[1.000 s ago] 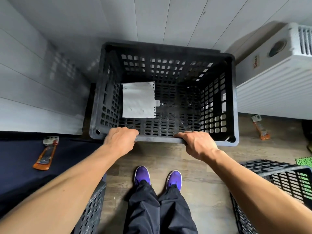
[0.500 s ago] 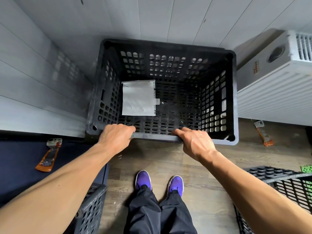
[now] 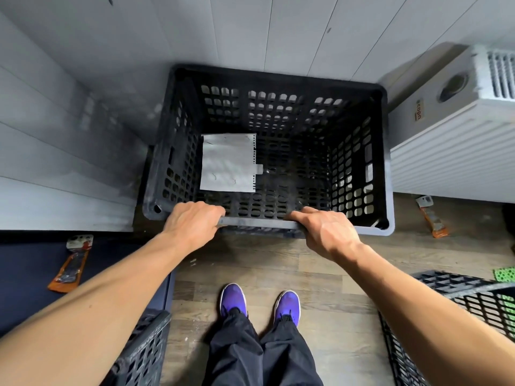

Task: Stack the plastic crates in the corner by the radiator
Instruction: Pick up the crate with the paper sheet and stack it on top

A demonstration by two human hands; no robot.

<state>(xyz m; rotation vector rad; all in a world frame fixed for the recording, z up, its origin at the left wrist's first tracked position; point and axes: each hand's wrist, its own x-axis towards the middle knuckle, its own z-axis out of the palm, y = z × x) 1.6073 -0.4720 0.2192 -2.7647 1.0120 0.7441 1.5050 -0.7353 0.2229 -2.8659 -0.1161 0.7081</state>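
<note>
A black perforated plastic crate stands in the corner, between the white panel walls and the white radiator. A white sheet of paper lies on its floor at the left. My left hand grips the crate's near rim left of centre, fingers curled over it. My right hand holds the same rim further right, index finger stretched along the edge. A second black crate sits at the lower right, and a third shows at the lower left edge beneath my left arm.
Two orange packaged items lie on the ground: one on the dark mat at left, another on the wooden floor below the radiator. Something bright green lies beyond the right crate. My purple shoes stand just behind the corner crate.
The crate has shifted slightly away from me, deeper into the corner, with both hands still on its near rim. My right index finger has straightened along the edge.
</note>
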